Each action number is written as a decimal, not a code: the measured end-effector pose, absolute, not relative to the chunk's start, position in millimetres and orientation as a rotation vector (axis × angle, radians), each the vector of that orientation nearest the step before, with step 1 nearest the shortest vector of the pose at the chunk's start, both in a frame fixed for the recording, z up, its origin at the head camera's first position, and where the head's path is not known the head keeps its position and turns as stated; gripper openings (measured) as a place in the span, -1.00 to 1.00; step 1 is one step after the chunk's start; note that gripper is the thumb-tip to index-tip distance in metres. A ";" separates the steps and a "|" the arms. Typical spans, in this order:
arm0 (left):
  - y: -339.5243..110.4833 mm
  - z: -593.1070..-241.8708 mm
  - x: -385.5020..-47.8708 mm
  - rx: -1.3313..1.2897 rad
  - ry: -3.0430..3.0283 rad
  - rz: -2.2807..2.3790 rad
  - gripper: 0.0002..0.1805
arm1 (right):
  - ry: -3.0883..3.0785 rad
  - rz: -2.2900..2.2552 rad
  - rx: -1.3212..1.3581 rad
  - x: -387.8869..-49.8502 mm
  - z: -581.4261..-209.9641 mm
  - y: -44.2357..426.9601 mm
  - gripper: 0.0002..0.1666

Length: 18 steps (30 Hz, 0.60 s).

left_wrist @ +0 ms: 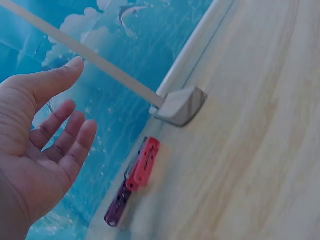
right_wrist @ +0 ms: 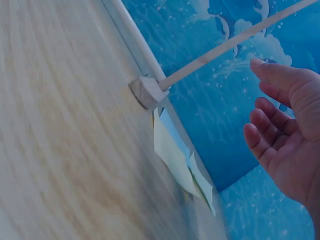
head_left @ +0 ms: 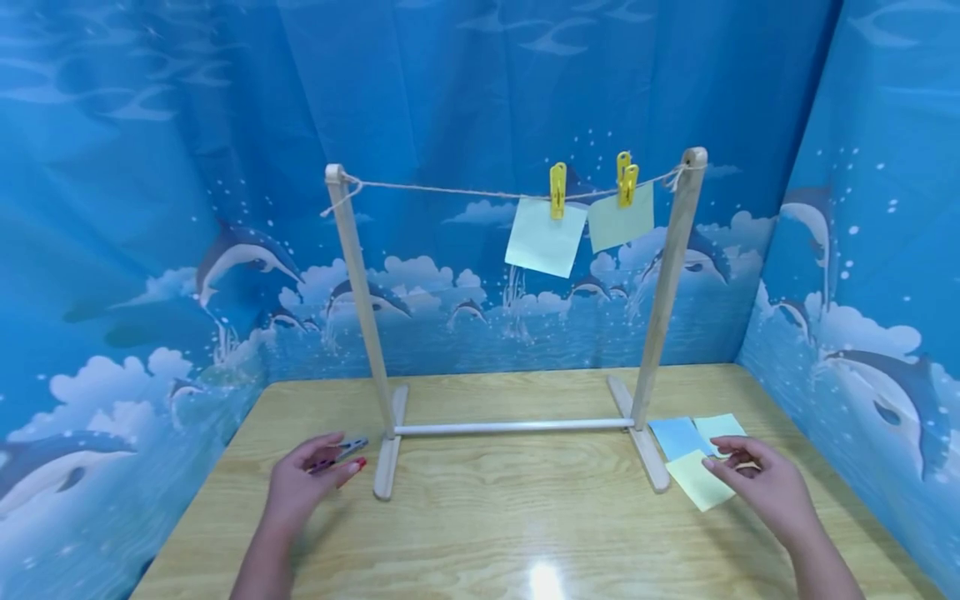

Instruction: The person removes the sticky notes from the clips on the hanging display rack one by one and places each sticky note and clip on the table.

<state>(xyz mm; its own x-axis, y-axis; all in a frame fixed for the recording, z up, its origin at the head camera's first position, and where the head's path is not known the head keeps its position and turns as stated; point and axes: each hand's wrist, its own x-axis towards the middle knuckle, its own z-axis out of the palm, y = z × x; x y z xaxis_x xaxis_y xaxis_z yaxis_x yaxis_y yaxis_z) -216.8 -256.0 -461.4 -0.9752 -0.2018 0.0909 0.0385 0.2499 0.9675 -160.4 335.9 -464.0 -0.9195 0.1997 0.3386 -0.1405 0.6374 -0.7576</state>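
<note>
Found left hand (head_left: 300,483) above the wood-grained table (head_left: 510,533), with loosely bent fingers grasping nothing, near a red plastic clothespin (left_wrist: 150,162), a slim purple clothespin (left_wrist: 118,204) and a grey clothespin (head_left: 354,447). Found right hand (head_left: 768,487) likewise relaxed and holding nothing, above a blue note (head_left: 677,435), a yellow note (head_left: 693,483) and a pale green note (head_left: 720,425), all thin square paper, slightly curled, beside a flat wooden foot (head_left: 651,462). Observed fibrous twine (head_left: 442,190) knotted to round-topped wooden posts (head_left: 666,287), with two square hanging notes (head_left: 546,246) clipped beneath yellow plastic clothespins (head_left: 557,187).
</note>
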 end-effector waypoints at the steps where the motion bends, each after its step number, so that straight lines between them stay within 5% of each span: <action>1: -255.0 -459.9 -216.9 0.155 -2.323 -1.803 -0.35 | -2.464 1.190 -0.044 -160.6 -462.5 334.4 -0.57; 18: -229.5 -432.5 -215.1 0.120 -2.369 -1.839 -0.38 | -2.381 1.203 0.062 -162.5 -441.2 313.9 -0.69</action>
<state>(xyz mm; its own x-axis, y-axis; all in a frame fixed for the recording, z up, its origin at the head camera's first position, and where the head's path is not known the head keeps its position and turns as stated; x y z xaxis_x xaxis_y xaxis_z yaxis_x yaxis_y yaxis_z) -215.1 -229.5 -432.5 -0.9871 -0.1480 0.0614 0.0228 0.2495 0.9681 -162.5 313.9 -441.2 -0.8890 0.1662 0.4266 -0.2447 0.6150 -0.7496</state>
